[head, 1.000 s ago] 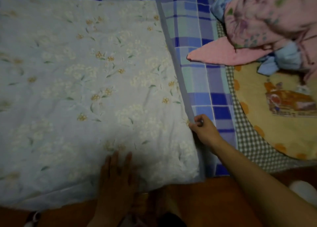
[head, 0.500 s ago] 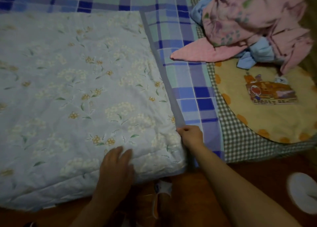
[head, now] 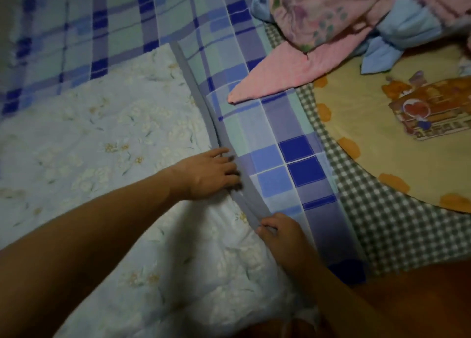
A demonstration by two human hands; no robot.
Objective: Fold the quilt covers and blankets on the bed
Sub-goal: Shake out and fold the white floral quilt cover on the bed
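Nearest me, my forearms hid part of the pale floral quilt [head: 107, 143], which lay flat on the bed over a blue plaid sheet [head: 285, 159]. My right hand [head: 279, 232] had its fingers curled, pinching the quilt's grey bound edge [head: 251, 210]. My left hand [head: 211, 170] lay farther along the same edge with fingers nearly straight, pressing on it. Beyond sat a yellow cartoon-print blanket [head: 377, 143] on green checked cloth [head: 382, 225], then a crumpled pink floral heap [head: 318, 13], cut off at the top.
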